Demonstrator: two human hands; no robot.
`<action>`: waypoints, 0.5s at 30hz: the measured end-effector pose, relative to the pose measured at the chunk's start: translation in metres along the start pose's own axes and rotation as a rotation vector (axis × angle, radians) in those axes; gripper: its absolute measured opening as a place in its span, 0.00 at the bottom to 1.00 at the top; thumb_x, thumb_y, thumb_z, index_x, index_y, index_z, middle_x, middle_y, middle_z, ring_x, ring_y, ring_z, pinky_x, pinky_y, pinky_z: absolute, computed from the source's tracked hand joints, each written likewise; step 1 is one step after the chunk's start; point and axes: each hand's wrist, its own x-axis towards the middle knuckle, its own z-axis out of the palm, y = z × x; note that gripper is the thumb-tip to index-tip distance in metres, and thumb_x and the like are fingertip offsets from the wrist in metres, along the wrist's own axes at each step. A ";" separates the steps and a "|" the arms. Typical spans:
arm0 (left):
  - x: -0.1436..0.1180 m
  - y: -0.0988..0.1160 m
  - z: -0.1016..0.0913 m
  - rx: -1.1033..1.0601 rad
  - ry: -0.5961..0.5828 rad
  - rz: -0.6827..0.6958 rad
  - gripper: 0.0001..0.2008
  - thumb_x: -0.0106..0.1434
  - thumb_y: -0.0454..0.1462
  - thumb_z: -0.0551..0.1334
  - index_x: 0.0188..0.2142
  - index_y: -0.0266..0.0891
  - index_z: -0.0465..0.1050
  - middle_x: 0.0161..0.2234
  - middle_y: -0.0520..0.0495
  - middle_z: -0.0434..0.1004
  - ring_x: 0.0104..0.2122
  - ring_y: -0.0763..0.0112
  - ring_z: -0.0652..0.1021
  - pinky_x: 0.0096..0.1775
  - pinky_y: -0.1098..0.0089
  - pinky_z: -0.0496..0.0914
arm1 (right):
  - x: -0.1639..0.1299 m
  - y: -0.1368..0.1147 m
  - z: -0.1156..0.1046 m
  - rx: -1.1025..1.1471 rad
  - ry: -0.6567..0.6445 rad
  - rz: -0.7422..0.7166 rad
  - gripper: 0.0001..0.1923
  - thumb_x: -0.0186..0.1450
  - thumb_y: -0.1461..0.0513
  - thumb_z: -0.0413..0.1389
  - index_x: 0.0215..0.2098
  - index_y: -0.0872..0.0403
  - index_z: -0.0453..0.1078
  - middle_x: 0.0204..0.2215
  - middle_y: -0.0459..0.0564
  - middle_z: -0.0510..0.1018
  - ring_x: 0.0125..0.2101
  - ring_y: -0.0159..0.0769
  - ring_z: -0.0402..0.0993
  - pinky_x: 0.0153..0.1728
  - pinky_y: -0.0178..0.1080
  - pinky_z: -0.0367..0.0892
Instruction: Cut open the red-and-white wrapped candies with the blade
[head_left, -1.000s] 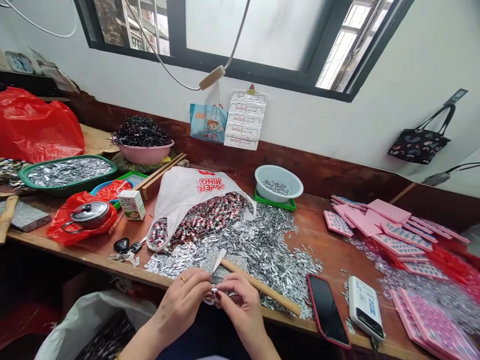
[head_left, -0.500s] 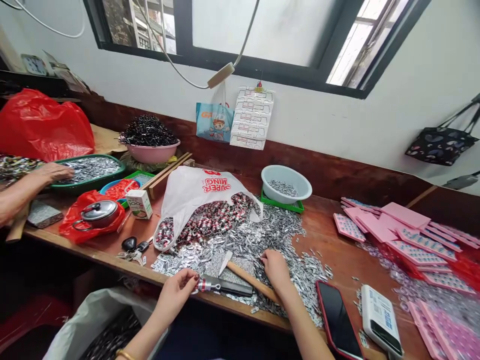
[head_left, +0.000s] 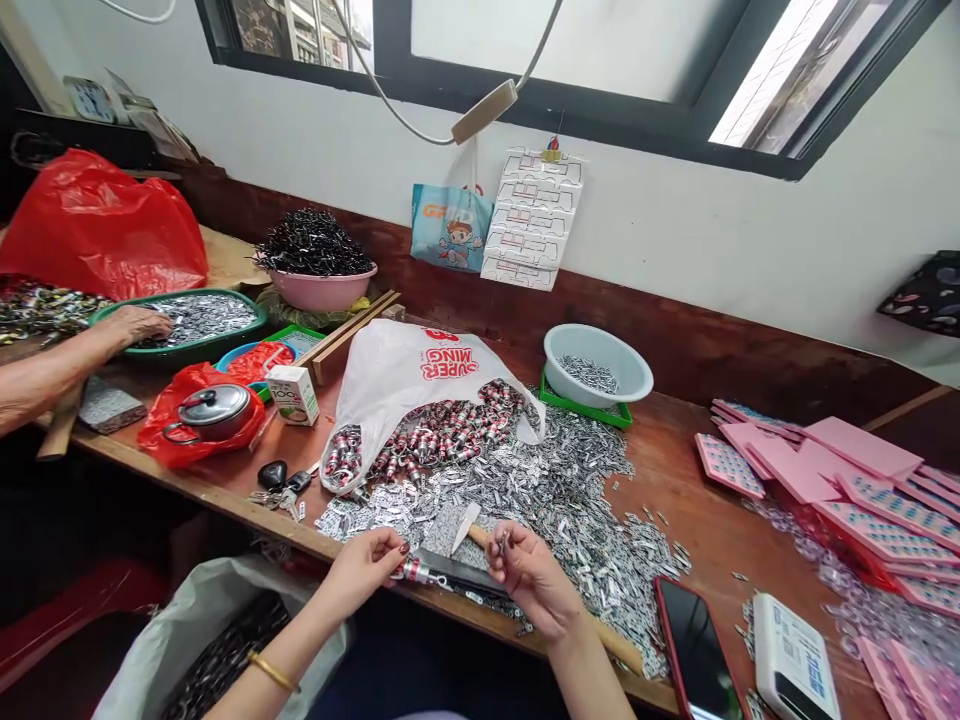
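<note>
A long wooden workbench [head_left: 675, 500] fills the view from nine o'clock to three o'clock. At its centre a white plastic bag [head_left: 409, 375] spills red-and-silver parts onto a heap of small silver metal pieces [head_left: 555, 490]. At six o'clock the left hand [head_left: 366, 562] pinches the end of a dark tool with a red-and-silver tip [head_left: 442, 572] lying at the bench edge. Just beside it, toward five o'clock, the right hand [head_left: 534, 580] is closed around one small silver clip [head_left: 501, 543] held above the heap. At nine o'clock a co-worker's hand [head_left: 139, 322] rests in a green tray [head_left: 247, 335].
</note>
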 end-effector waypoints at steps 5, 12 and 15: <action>-0.001 0.002 0.000 0.024 0.008 0.000 0.11 0.48 0.43 0.61 0.23 0.38 0.66 0.19 0.55 0.65 0.22 0.71 0.69 0.26 0.70 0.70 | 0.002 0.004 0.010 0.060 -0.064 0.055 0.14 0.50 0.58 0.69 0.28 0.54 0.71 0.26 0.44 0.71 0.25 0.25 0.64 0.24 0.28 0.59; 0.001 0.003 0.000 -0.010 -0.030 -0.045 0.12 0.46 0.44 0.62 0.23 0.38 0.66 0.20 0.55 0.66 0.24 0.70 0.71 0.27 0.69 0.72 | 0.030 0.011 0.024 -0.934 -0.183 -0.217 0.06 0.60 0.68 0.56 0.30 0.52 0.73 0.27 0.45 0.71 0.29 0.31 0.66 0.31 0.34 0.60; 0.003 0.002 0.000 -0.008 -0.031 -0.040 0.12 0.46 0.44 0.62 0.23 0.38 0.66 0.20 0.55 0.66 0.23 0.70 0.70 0.26 0.68 0.72 | 0.045 0.015 0.033 -1.399 -0.360 -0.355 0.15 0.58 0.75 0.50 0.30 0.52 0.73 0.30 0.45 0.70 0.32 0.32 0.65 0.34 0.33 0.58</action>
